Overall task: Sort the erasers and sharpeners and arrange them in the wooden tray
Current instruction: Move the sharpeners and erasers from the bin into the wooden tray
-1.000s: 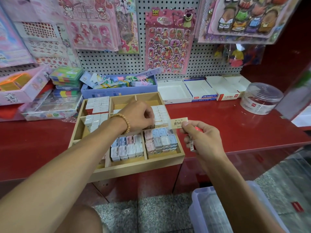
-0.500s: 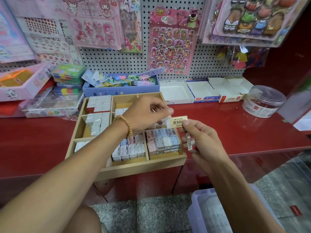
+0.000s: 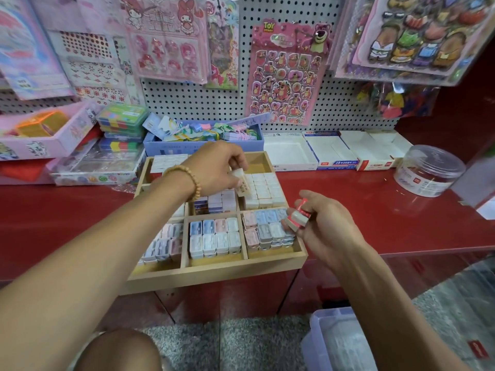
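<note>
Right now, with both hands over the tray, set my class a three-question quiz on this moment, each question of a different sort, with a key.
1. True or false: the left hand holds a pale eraser over the wooden tray.
2. What does the right hand hold? A) a red-sleeved eraser B) a blue sharpener C) nothing
3. Fill in: the clear round tub stands on the red counter, to the ___ of the tray.

Key: 1 true; 2 A, the red-sleeved eraser; 3 right.
</note>
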`<state>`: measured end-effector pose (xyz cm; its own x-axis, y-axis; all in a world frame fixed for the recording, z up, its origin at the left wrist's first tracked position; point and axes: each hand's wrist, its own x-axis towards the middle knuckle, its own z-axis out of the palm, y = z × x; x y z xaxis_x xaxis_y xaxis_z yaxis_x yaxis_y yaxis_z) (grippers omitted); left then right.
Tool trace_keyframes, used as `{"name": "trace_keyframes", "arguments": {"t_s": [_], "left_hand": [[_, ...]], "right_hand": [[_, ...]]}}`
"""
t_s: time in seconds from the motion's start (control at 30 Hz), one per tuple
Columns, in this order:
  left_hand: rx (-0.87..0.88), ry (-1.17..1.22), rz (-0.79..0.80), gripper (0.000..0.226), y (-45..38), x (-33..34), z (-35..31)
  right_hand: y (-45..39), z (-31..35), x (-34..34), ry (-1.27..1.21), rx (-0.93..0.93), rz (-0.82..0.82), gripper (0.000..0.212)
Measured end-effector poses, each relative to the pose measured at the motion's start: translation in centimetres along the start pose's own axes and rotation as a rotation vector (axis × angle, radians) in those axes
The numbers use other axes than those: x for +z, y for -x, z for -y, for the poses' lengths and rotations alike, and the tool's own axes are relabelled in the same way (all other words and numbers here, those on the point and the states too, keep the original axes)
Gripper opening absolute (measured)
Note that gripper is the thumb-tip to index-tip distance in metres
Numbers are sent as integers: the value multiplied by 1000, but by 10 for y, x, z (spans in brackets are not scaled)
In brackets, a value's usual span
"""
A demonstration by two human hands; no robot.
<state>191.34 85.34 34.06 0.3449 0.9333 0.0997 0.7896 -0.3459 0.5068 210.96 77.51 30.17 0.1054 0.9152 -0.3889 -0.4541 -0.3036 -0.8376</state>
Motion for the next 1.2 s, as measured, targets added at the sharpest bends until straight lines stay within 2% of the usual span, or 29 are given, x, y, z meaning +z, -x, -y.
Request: {"name": "trace_keyframes", "arguments": {"t_s": [0.17,0.3,0.47,0.63,0.83,1.0,1.2], "left_hand": [[92,-210,107,17,-11,-4,-2],[148,-303,190,19,-14,-5,-2],[130,-305,212,25,-18,-12,-1],[92,-261,262,20,-18,-1,-1],[54,-189,181,20,-18,9,4],[63,-207,188,19,-11,19,2],[38,-204,124,23,-7,27,3]], "right_hand": [[0,0,-6,-18,-37,-22,29],[1,-1,-10,-60,-47,-33,25],[1,-1,-10,-94,-69,0,27],[1,-1,-10,-89,-68,34,27],[2,-3,-13,-105,-68,23,29],[1,-9,-11,-118,-63,-1,31],[-3,-12,-10,-90,-96,-34,20]]}}
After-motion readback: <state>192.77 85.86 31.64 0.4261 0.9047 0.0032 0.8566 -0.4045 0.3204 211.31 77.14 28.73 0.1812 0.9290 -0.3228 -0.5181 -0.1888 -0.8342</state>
